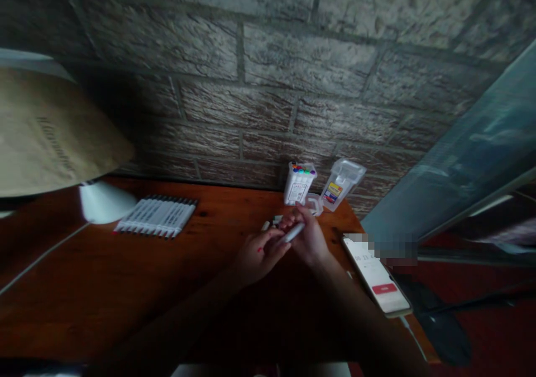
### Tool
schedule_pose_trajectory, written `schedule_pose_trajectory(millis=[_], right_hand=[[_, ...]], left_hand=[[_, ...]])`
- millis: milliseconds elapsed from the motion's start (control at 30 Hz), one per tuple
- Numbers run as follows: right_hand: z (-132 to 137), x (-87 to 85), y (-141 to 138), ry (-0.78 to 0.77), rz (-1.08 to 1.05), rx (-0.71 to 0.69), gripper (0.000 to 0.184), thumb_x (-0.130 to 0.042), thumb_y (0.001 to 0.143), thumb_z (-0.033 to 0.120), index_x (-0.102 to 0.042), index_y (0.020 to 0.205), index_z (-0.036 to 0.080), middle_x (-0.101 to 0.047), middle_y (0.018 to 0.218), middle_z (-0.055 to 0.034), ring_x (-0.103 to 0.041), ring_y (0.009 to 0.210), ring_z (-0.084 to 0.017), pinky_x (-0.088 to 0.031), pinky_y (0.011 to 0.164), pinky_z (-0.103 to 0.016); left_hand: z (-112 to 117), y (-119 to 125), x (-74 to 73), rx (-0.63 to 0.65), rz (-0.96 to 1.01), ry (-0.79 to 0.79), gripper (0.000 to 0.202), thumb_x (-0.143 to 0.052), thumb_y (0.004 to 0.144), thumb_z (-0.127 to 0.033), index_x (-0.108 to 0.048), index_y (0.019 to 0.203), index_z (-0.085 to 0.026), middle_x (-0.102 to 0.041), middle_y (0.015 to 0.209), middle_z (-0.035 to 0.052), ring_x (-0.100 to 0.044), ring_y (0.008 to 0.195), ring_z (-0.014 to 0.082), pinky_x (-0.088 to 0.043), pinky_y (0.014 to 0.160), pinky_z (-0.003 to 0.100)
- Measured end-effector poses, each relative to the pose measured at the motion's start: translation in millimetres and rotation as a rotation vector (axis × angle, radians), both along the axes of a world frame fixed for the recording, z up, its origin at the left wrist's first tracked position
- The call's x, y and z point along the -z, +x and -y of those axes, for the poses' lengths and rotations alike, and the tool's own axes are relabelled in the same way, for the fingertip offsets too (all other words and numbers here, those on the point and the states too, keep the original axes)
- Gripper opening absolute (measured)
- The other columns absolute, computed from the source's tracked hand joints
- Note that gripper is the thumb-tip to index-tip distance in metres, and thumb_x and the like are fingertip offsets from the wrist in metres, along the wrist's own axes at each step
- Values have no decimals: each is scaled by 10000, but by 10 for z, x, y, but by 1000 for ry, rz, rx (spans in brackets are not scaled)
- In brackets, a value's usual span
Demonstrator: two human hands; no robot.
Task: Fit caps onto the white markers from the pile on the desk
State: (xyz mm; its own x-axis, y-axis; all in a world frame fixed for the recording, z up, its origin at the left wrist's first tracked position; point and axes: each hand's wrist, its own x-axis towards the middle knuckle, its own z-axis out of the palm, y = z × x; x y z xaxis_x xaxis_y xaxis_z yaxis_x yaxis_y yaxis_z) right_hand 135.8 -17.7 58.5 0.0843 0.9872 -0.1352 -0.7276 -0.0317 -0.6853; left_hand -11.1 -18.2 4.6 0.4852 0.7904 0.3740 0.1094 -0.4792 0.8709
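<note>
A white marker (294, 232) is between my two hands above the wooden table. My left hand (258, 256) closes on it from the left, with a small red mark on the back of the hand. My right hand (310, 236) has its fingers curled round the marker from the right. Just behind the hands, partly hidden by them, small white pieces (266, 226) lie on the table. Close beyond stands a clear marker case (298, 187) with several colourful marker ends showing at its top.
A clear plastic cover (341, 184) stands right of the case. On the left, several white markers (154, 218) lie in a row beside a white lamp base (103, 203). A lit phone (377, 279) rests at the table's right edge. A brick wall (268, 98) rises behind.
</note>
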Motion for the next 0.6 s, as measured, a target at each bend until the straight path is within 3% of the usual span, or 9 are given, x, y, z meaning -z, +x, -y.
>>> schedule_pose_trajectory(millis=[67, 133, 267, 367, 467, 533, 600], right_hand=[[30, 52, -80, -51, 99, -39, 490, -850, 682, 527, -502, 593, 194, -577, 628, 31, -579, 628, -102, -507, 642, -239], [47, 69, -82, -28, 215, -74, 455, -846, 668, 597, -658, 758, 193, -674, 751, -2, -640, 722, -137, -522, 680, -262], [-31, 58, 206, 53, 430, -16, 610, -942, 558, 476, -719, 1078, 246, -750, 1012, -18, -687, 860, -146, -519, 735, -249], [-155, 117, 513, 6, 611, 273, 526, -869, 626, 546, -719, 1002, 210, -742, 936, -23, -652, 761, -133, -485, 667, -248], [-228, 221, 675, 51, 909, 447, 425, -776, 707, 554, -727, 875, 167, -748, 855, -63, -654, 756, -171, -498, 700, -297], [-213, 268, 651, 155, 1124, 418, 344, -701, 795, 496, -741, 876, 165, -757, 853, -75, -664, 757, -179, -508, 734, -314], [-156, 281, 543, 285, 1335, 266, 248, -651, 852, 392, -756, 911, 175, -765, 867, -72, -667, 740, -171, -506, 717, -300]], left_hand=[[-16, -7, -1, 28, -47, 42, 272, -637, 945, -439, -690, 1056, -196, -757, 921, 53, -700, 795, 176, -537, 738, 281], [-71, -24, -11, 30, -19, 40, 266, -597, 972, -427, -674, 1082, -198, -751, 915, 48, -700, 807, 169, -539, 761, 282], [-310, -104, -36, -166, 255, -126, 315, -563, 973, -494, -593, 1028, -185, -711, 834, 27, -666, 670, 133, -544, 661, 260], [-494, -164, -21, -350, 435, -223, 428, -670, 862, -584, -553, 960, -185, -711, 835, 25, -658, 618, 124, -557, 618, 258], [-566, -170, 24, -388, 490, -262, 470, -725, 804, -585, -533, 958, -185, -716, 872, 33, -673, 624, 125, -565, 604, 259], [-562, -146, 58, -377, 509, -258, 465, -727, 809, -561, -512, 1000, -196, -712, 879, 23, -673, 622, 123, -564, 600, 257], [-550, -120, 89, -382, 522, -246, 455, -719, 823, -524, -491, 1059, -210, -698, 878, 6, -666, 621, 119, -562, 601, 255]])
